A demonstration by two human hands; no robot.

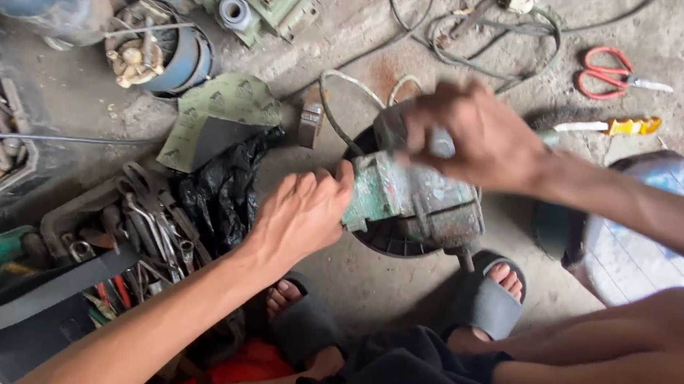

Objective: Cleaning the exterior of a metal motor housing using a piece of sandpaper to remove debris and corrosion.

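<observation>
I have my left hand (299, 213) pressed against the near end of the worn green motor (409, 201), fingers curled on its edge, while my right hand (471, 134) is closed over the far top of it. The motor sits on a round black base (392, 238) on the concrete floor (399, 291), just ahead of my sandalled feet. Red scissors (613, 74) lie well apart; a tray of wrenches (148, 227) sits left
</observation>
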